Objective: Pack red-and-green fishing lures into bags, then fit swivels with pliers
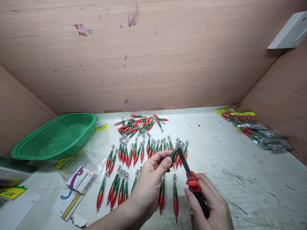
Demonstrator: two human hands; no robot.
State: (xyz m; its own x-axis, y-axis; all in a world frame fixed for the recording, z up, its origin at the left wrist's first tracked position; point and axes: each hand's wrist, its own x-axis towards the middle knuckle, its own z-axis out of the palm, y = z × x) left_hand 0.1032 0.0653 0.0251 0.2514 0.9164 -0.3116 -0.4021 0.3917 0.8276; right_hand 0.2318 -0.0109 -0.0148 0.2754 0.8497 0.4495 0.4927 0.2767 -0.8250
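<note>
Between the thumb and fingers of my left hand is a green and red squid jig, its hook end pointing up and away. My right hand grips a utility knife with a red and black handle. The knife's blade reaches up to the jig's hook end; whether it touches the hooks I cannot tell. More squid jigs lie in loose rows around and beneath my hands, hooks pointing away. Farther back is a jumbled pile of squid jigs. My left hand and forearm hide part of the rows.
A green plastic basket stands at the left, partly over clear bags with yellow headers. Printed cards lie in front of it. Packaged lures are heaped at the back right. Wooden panels enclose the table, with a white socket at upper right.
</note>
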